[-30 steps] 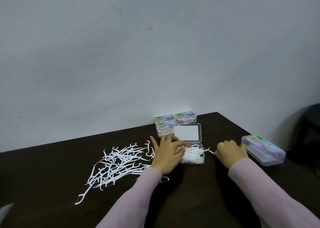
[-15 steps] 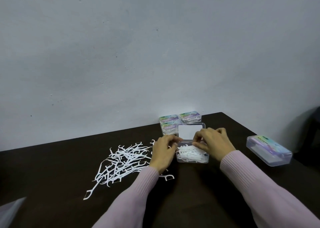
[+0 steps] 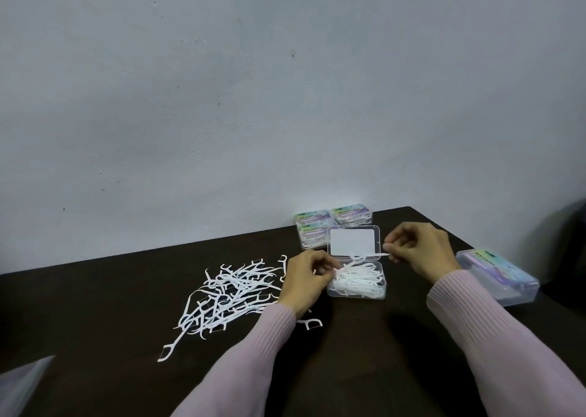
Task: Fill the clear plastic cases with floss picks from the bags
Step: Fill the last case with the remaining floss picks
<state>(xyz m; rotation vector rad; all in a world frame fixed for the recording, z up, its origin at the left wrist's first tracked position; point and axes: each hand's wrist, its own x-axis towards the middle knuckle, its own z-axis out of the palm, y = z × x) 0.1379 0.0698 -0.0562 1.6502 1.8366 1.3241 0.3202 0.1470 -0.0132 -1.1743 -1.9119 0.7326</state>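
Observation:
An open clear plastic case [image 3: 357, 292] sits mid-table, its lid [image 3: 353, 240] folded back, and white floss picks fill its tray. My left hand [image 3: 302, 282] is at the tray's left edge, fingers curled and pinching the ends of picks in it. My right hand [image 3: 418, 251] hovers above the tray's right side and pinches the tip of a single floss pick [image 3: 369, 256] that slants down toward the tray. A loose heap of floss picks [image 3: 230, 293] lies on the table to the left of my left hand.
Three closed, filled cases [image 3: 317, 229] stand against the wall behind the open one. Another closed case [image 3: 498, 275] lies at the right by the table edge. A clear plastic bag corner [image 3: 22, 381] shows at bottom left. The dark table [image 3: 95, 305] meets a pale wall.
My right hand came in from the right of the case, then lifted up and right holding one pick. My left hand shifted from resting over the tray to its left edge.

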